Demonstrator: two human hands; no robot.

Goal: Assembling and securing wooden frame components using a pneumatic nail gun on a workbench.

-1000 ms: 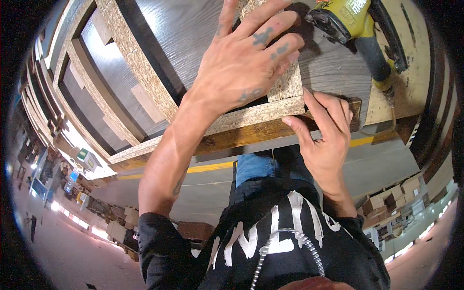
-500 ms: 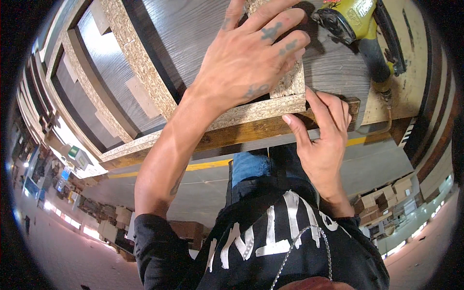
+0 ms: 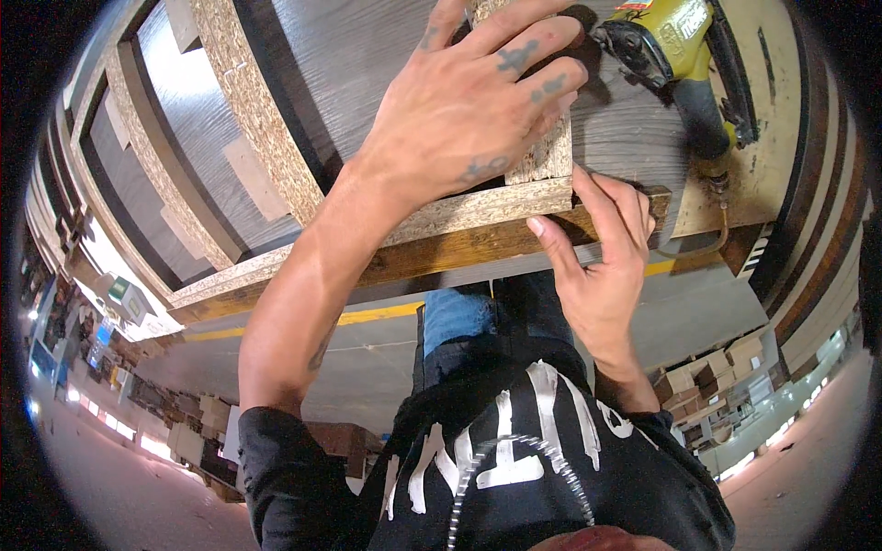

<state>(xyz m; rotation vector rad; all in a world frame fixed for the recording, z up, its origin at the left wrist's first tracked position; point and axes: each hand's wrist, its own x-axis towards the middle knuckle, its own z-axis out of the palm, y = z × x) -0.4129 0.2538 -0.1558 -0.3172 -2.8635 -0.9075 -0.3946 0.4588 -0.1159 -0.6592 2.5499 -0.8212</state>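
Observation:
My left hand (image 3: 478, 110) curls its fingers over a short particleboard strip (image 3: 549, 158) that runs away from me; the palm hides much of it. A longer particleboard strip (image 3: 487, 208) lies along the near side of a dark wood-grain panel (image 3: 616, 129), forming a frame corner. At that corner my right hand (image 3: 608, 243) bends around the strip's end. Its index finger rests at the end and the thumb touches the near face, above the brown wooden edge (image 3: 413, 262). A yellow-green nail gun (image 3: 675, 41) with a black grip lies on the panel, beyond my right hand.
Further particleboard ribs (image 3: 262, 110) cross the panel on the left, with small board blocks (image 3: 257, 179) beside them. A hose fitting (image 3: 719, 184) joins the nail gun's grip. A small green-and-white box (image 3: 129, 298) stands at the left. Stacked boards (image 3: 822, 202) curve along the right.
The view has shifted slightly, so the frame and nail gun appear a little further left. Both hands keep nearly the same hold at the corner.

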